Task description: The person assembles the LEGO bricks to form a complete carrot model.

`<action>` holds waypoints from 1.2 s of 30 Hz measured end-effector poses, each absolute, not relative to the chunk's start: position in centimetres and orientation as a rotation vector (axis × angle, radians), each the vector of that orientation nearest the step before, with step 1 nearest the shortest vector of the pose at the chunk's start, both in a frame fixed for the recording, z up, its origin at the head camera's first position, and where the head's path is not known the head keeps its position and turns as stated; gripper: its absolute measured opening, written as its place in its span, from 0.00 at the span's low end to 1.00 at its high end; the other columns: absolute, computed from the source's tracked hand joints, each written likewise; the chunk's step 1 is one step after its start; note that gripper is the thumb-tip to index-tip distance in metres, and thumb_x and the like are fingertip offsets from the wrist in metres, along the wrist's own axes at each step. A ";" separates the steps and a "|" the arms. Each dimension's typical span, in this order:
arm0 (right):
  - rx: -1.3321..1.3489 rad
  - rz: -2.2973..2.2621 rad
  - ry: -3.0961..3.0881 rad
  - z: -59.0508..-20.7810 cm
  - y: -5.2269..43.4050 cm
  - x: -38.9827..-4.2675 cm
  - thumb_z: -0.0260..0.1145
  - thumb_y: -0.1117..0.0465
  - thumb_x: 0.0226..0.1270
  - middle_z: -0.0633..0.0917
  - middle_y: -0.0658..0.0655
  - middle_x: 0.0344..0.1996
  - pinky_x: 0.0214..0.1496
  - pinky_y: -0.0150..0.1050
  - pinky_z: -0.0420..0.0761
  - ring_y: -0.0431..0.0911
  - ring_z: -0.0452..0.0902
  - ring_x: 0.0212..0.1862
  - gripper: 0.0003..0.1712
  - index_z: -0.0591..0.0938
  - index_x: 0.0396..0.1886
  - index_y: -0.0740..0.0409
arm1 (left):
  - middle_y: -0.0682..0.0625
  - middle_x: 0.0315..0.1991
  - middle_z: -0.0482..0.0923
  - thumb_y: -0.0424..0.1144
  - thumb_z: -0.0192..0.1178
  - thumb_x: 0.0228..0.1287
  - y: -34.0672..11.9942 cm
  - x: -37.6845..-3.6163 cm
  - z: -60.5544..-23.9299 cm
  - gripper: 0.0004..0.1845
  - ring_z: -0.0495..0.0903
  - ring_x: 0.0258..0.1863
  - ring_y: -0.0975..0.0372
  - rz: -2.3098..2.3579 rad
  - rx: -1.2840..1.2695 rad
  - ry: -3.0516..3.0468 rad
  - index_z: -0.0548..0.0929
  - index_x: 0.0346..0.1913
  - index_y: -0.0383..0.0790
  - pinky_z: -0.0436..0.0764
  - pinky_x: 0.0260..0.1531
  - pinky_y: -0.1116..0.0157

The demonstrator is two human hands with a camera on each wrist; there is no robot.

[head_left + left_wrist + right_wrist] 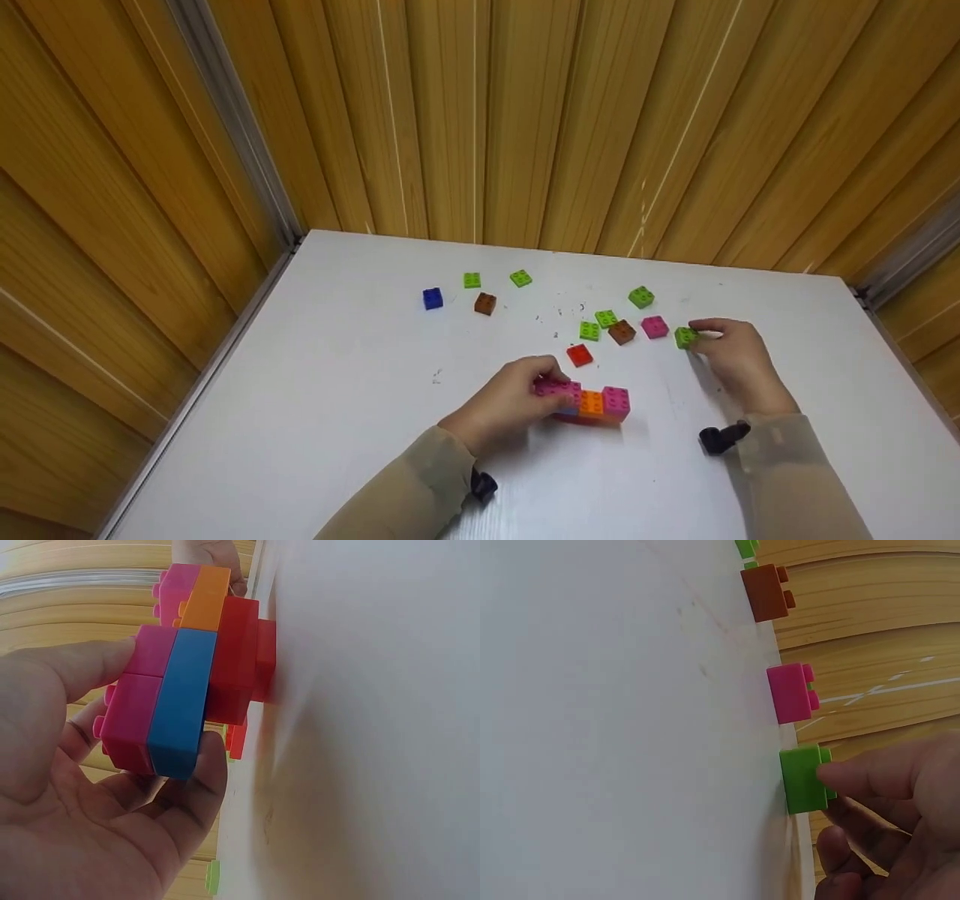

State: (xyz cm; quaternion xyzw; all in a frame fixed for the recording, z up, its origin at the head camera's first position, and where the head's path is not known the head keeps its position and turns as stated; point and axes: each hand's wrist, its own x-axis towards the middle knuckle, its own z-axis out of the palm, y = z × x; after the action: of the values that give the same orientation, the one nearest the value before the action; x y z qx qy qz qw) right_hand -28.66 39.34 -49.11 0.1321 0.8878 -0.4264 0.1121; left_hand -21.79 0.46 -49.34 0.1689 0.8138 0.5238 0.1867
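My left hand (pixel 546 390) grips a small block assembly (pixel 592 403) that rests on the white table (pixel 337 420). It has pink and orange bricks on top, with blue and red ones under them. In the left wrist view the left hand (pixel 169 705) has thumb and fingers closed on the assembly's (pixel 191 690) pink and blue end. My right hand (pixel 697 339) pinches a loose green brick (pixel 685 337) on the table to the right. In the right wrist view the right hand (pixel 831 806) has a fingertip on that green brick's (pixel 804 780) studded top.
Loose bricks lie scattered behind the hands: a red one (pixel 579 355), a pink one (pixel 655 327), a brown one (pixel 622 331), several green ones (pixel 606 319), and further back a blue one (pixel 433 298) and a brown one (pixel 485 303). Wooden panel walls (pixel 525 112) enclose the table.
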 end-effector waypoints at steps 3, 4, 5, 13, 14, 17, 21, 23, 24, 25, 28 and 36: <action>0.397 -1.249 2.599 -49.1 39.7 -28.6 0.65 0.58 0.84 0.60 0.75 0.89 0.88 0.75 0.60 0.72 0.52 0.88 0.36 0.71 0.86 0.64 | 0.64 0.50 0.88 0.48 0.77 0.76 0.5 -21.8 -49.3 0.06 0.82 0.51 0.65 1.473 0.487 2.292 0.88 0.46 0.59 0.86 0.62 0.62; 0.402 -1.252 2.595 -49.0 39.7 -28.6 0.65 0.57 0.84 0.60 0.75 0.89 0.88 0.77 0.57 0.73 0.51 0.89 0.37 0.70 0.86 0.64 | 0.64 0.50 0.88 0.48 0.77 0.76 0.5 -21.8 -49.4 0.06 0.82 0.51 0.66 1.472 0.491 2.297 0.88 0.46 0.59 0.86 0.62 0.63; 0.408 -1.253 2.594 -49.0 39.8 -28.6 0.66 0.56 0.84 0.60 0.75 0.89 0.88 0.77 0.56 0.73 0.50 0.90 0.37 0.70 0.86 0.64 | 0.64 0.51 0.88 0.48 0.77 0.76 0.5 -21.8 -49.4 0.06 0.82 0.51 0.66 1.473 0.494 2.301 0.88 0.46 0.59 0.86 0.62 0.63; 0.429 -1.230 2.636 -49.1 39.7 -28.9 0.70 0.51 0.83 0.68 0.73 0.85 0.86 0.71 0.67 0.69 0.61 0.82 0.36 0.75 0.82 0.63 | 0.63 0.50 0.87 0.48 0.77 0.76 0.4 -21.9 -49.5 0.06 0.81 0.51 0.65 1.466 0.522 2.338 0.89 0.47 0.59 0.84 0.59 0.64; 0.432 -1.223 2.641 -49.1 39.7 -28.9 0.70 0.51 0.82 0.70 0.73 0.84 0.83 0.69 0.70 0.68 0.62 0.80 0.36 0.76 0.81 0.63 | 0.63 0.50 0.87 0.48 0.77 0.76 0.4 -21.9 -49.5 0.06 0.81 0.50 0.65 1.461 0.523 2.342 0.89 0.47 0.59 0.84 0.59 0.64; 0.409 -1.223 2.680 -49.0 39.6 -28.7 0.72 0.50 0.82 0.73 0.72 0.80 0.70 0.55 0.79 0.63 0.69 0.73 0.35 0.78 0.79 0.63 | 0.62 0.51 0.88 0.48 0.76 0.76 0.4 -21.9 -49.6 0.06 0.81 0.50 0.66 1.455 0.549 2.355 0.89 0.47 0.57 0.84 0.57 0.65; 0.372 -1.204 2.723 -48.7 39.3 -28.6 0.71 0.49 0.82 0.78 0.71 0.76 0.55 0.39 0.79 0.57 0.76 0.64 0.34 0.80 0.78 0.63 | 0.61 0.52 0.89 0.47 0.76 0.76 0.5 -21.8 -49.6 0.06 0.81 0.49 0.66 1.451 0.574 2.364 0.89 0.47 0.54 0.83 0.54 0.66; 0.368 -1.191 2.714 -48.3 38.9 -28.6 0.70 0.47 0.83 0.79 0.69 0.75 0.52 0.36 0.81 0.56 0.78 0.62 0.35 0.79 0.79 0.61 | 0.61 0.52 0.89 0.47 0.76 0.76 0.4 -21.8 -49.6 0.06 0.80 0.49 0.66 1.453 0.573 2.361 0.89 0.47 0.54 0.83 0.54 0.66; 0.363 -1.189 2.710 -48.1 38.7 -28.6 0.70 0.47 0.83 0.79 0.68 0.75 0.51 0.36 0.82 0.56 0.79 0.61 0.35 0.79 0.80 0.60 | 0.61 0.51 0.89 0.48 0.76 0.76 0.4 -21.8 -49.6 0.07 0.80 0.49 0.66 1.453 0.573 2.360 0.89 0.47 0.54 0.83 0.54 0.66; 0.353 -1.195 2.706 -47.9 38.4 -28.5 0.70 0.46 0.83 0.80 0.68 0.74 0.51 0.36 0.84 0.56 0.80 0.61 0.35 0.79 0.80 0.60 | 0.61 0.51 0.89 0.48 0.76 0.76 0.4 -21.8 -49.6 0.07 0.80 0.49 0.66 1.451 0.574 2.360 0.89 0.47 0.55 0.83 0.54 0.66; 0.280 -1.194 2.741 -47.2 37.6 -28.3 0.73 0.45 0.81 0.83 0.68 0.71 0.54 0.39 0.81 0.57 0.80 0.62 0.35 0.81 0.77 0.61 | 0.61 0.50 0.88 0.48 0.76 0.76 0.3 -21.8 -49.6 0.06 0.80 0.49 0.65 1.447 0.566 2.358 0.88 0.47 0.56 0.83 0.55 0.65; 0.093 -1.195 2.805 -45.8 34.8 -27.2 0.82 0.48 0.73 0.88 0.63 0.61 0.53 0.34 0.80 0.54 0.80 0.58 0.30 0.88 0.68 0.59 | 0.64 0.50 0.87 0.48 0.76 0.77 0.5 -21.8 -49.6 0.05 0.82 0.50 0.66 1.432 0.537 2.349 0.88 0.47 0.59 0.85 0.58 0.65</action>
State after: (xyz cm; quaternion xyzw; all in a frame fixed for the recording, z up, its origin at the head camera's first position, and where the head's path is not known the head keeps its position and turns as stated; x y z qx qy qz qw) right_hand -27.17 34.81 -45.78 0.0305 0.9186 -0.3913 0.0455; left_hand -21.81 0.45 -49.55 0.1890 0.8261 0.5034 0.1683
